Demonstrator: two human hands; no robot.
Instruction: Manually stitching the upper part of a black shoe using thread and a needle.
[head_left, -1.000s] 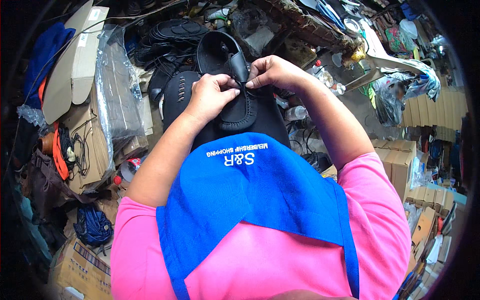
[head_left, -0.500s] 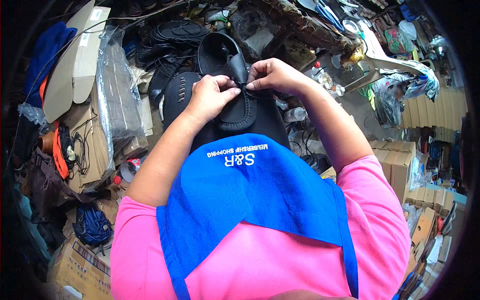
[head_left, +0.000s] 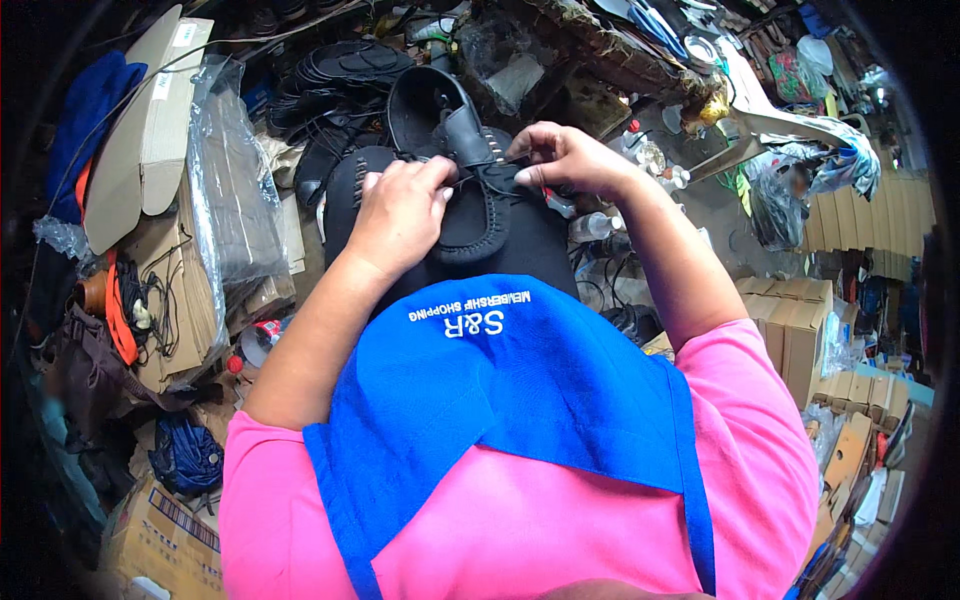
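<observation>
A black moccasin-style shoe point(head_left: 466, 222) with a ridge-stitched toe lies on my dark-clad lap, toe toward me, its heel opening away. Thin black lace crosses the front of its tongue. At the shoe's left side, my left hand point(head_left: 400, 212) is closed with curled fingers, a strand of lace at its fingertips. To the right, my right hand point(head_left: 568, 163) bends thumb and forefinger round the other strand, just off the shoe's edge. The strand itself is hard to see against the black. Under my left wrist is another black shoe piece point(head_left: 343, 190) with pale stitching.
Black shoe parts point(head_left: 345, 75) are piled beyond my lap. Plastic-wrapped cardboard point(head_left: 238, 170) stands at the left, near a blue bag point(head_left: 185, 452). Clear bottles point(head_left: 595, 228) stand right of my knees. Stacked cardboard boxes point(head_left: 790, 325) line the right side.
My hands have drawn apart from the middle of the shoe, the left moving left and toward me, the right moving right. The crossed lace and the shoe's front now show between them.
</observation>
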